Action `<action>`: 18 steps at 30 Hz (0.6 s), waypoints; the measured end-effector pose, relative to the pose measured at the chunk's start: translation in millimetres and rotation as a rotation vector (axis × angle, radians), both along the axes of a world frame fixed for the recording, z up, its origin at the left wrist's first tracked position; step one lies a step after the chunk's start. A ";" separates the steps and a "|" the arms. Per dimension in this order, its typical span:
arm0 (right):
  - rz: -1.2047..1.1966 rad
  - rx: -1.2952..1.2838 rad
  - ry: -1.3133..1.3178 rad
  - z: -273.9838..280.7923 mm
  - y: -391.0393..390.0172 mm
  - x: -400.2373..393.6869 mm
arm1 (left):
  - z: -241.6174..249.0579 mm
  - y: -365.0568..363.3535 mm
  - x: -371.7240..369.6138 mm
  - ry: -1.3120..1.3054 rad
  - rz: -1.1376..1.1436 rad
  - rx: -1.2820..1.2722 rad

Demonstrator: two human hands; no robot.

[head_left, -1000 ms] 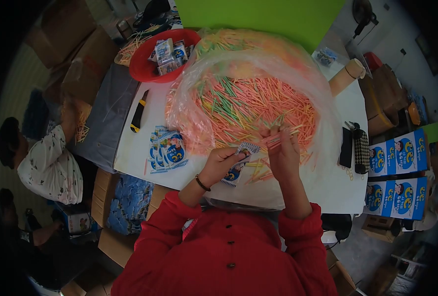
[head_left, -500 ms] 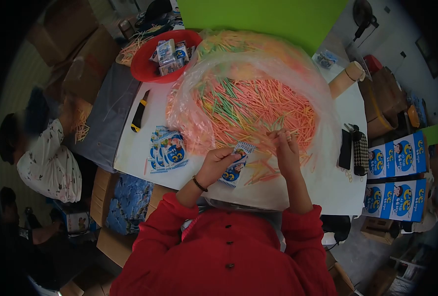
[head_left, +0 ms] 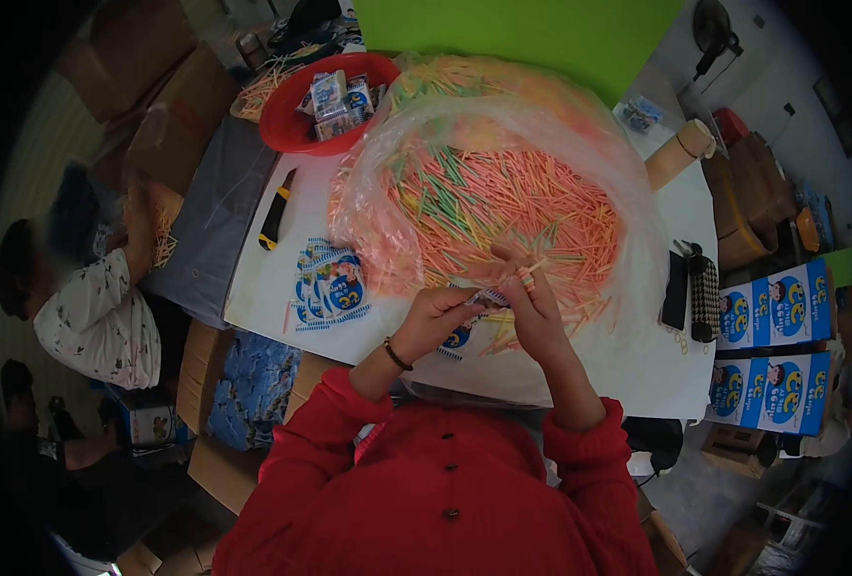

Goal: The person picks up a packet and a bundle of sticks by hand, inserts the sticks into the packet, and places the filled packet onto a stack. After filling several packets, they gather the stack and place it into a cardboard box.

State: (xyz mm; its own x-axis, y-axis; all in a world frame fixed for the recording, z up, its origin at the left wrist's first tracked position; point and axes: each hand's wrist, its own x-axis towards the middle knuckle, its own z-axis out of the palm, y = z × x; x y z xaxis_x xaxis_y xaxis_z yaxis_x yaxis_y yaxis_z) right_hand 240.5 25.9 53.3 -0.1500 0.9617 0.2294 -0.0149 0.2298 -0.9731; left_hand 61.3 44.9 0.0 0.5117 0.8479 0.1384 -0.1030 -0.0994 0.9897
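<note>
The left hand [head_left: 433, 320] pinches a small blue and white packet [head_left: 466, 326] by its top edge. The right hand [head_left: 533, 312] is closed on a little bunch of sticks [head_left: 523, 279], pink and orange, with the ends poking out above the fingers. The two hands touch each other, and the bunch sits right at the open top of the packet. Both hands are over the near edge of the white desk [head_left: 637, 370].

Just past the hands lies a big clear plastic bag [head_left: 579, 144], wide open, full of loose sticks [head_left: 503, 206] in pink, orange, green and yellow. A few stray ones lie on the desk near the hands.

To the left of the hands is a flat pile of the same blue packets [head_left: 328, 288]. Farther left lies a yellow and black knife [head_left: 275, 213]. At the far left of the desk stands a red bowl [head_left: 296, 134] with filled packets in it.

On the right side of the desk lies a black thing beside a checked pouch [head_left: 703, 298]. Past the right edge stand blue and white boxes [head_left: 776, 307].

Far to the left another person in a white flowered top [head_left: 95, 326] sits low down.
</note>
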 end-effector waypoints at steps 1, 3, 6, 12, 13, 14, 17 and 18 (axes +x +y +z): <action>0.004 -0.001 0.002 2.6 -2.1 1.2 | -1.8 -1.8 -0.6 -0.019 -0.005 0.002; 0.075 0.274 -0.646 10.7 -3.4 1.8 | -2.8 -3.1 1.0 -0.045 -0.009 -0.010; 0.039 -0.023 0.063 7.5 -6.8 -6.9 | 2.3 -4.8 1.9 -0.065 -0.027 -0.094; 0.081 -0.314 0.202 1.8 -2.7 0.0 | 5.0 -2.4 3.8 -0.079 -0.043 -0.143; 0.083 -0.311 0.202 0.0 -1.7 0.4 | 6.7 -2.7 4.4 -0.116 -0.035 -0.114; 0.008 -0.072 -0.110 -1.5 -1.1 0.5 | 4.1 -3.2 3.9 -0.115 -0.032 -0.111; -0.002 0.168 -0.428 2.9 1.5 4.0 | -1.1 -3.0 3.0 -0.154 -0.019 -0.220; 0.060 0.162 -0.438 6.1 1.3 5.8 | 3.5 -3.5 3.8 -0.209 -0.021 -0.218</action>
State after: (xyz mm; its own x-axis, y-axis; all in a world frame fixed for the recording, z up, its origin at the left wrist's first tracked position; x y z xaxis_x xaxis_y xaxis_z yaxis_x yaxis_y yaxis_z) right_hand 246.3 27.2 59.4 -0.3200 0.9055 0.2786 0.3710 0.3903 -0.8426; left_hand 65.0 41.4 3.5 0.5087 0.8590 0.0585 -0.3067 0.1172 0.9446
